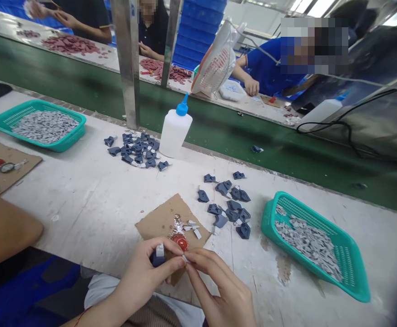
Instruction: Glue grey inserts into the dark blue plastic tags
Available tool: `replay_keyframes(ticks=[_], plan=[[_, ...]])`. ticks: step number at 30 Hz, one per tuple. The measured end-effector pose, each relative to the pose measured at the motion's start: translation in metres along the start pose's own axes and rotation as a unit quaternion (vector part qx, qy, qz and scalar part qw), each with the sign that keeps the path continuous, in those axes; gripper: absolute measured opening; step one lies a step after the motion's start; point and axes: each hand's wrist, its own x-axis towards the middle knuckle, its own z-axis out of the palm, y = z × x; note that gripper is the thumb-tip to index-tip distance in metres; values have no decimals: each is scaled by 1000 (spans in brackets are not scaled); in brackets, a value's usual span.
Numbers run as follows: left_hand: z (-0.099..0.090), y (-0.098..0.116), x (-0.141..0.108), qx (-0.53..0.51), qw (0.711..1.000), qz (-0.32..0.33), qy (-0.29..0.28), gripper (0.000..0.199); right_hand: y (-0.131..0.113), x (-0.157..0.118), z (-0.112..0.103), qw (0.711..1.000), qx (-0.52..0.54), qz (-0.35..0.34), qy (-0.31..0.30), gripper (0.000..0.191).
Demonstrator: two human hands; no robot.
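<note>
The left hand [139, 270], curled round one dark-blue, grey-tipped plastic part [158, 259], meets the right hand [224, 286]; both pinch one tiny pale-grey piece [185, 258] over one square brown cardboard sheet [156, 222], between two teal perforated plastic baskets [354, 268].

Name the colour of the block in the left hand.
The block: dark blue, pale grey end; head view.

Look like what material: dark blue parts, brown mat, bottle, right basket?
Dark blue parts: probably molded plastic, matte, with recesses.
Brown mat: likely cardboard; dull, flat tan sheet.
Bottle: probably plastic; milky white, soft sheen, blue nozzle.
Right basket: likely plastic; smooth teal, slight gloss, regular perforations.
</note>
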Motion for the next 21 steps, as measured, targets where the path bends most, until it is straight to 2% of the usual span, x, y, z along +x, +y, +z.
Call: replay_keyframes(ticks=[3, 7, 9, 12, 16, 21], plan=[[-1, -1, -2, 15, 1000, 2, -5, 16, -1, 0, -2, 999, 8, 24, -30, 13], [-5, -1, -4, 26, 999, 5, -23, 13, -5, 4, -6, 998, -12, 21, -55, 9], [-10, 1, -5, 31, 999, -14, -30, 16, -6, 10, -9, 998, -21, 26, -62, 8], [-23, 3, -6, 37, 999, -24, -5, 28, -5, 23, -15, 995, -32, 54, -79, 6], [-41, 1, -11, -44, 998, -29, 28, 31, -2, 45, -17, 986, -41, 95, -129, 7], [-49, 2, -18, -178, 981, -69, 14, 31, -4, 64, -11, 967, -59, 147, -199, 13]])
